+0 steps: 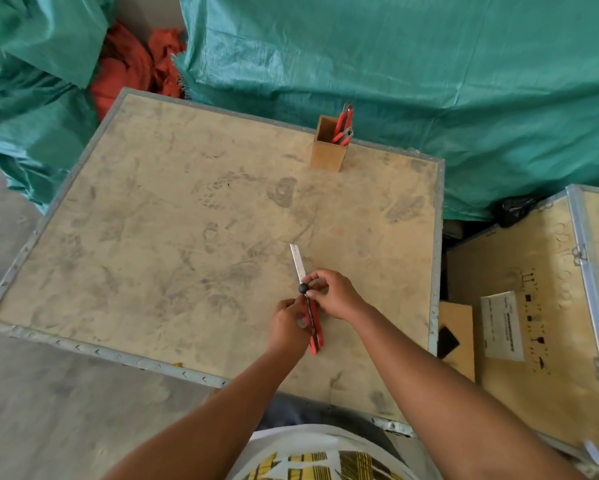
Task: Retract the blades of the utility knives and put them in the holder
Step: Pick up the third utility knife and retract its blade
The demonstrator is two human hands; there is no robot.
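A red utility knife (316, 332) lies lengthwise in front of me over the plywood crate top (152, 237), its silver blade (298, 261) pushed far out and pointing away. My left hand (288, 325) grips the red handle. My right hand (332, 292) pinches the knife at the black round knob (303, 288) where blade meets handle. At the far edge stands a square wooden holder (327, 152), upright, with several red utility knives (343, 128) leaning in its right side.
Green tarpaulin (429, 64) covers stacks behind and left of the crate. Red cloth (131, 67) shows at the back left. A second plywood crate (533, 306) with a white label lies to the right, with a gap between. Concrete floor lies to the left.
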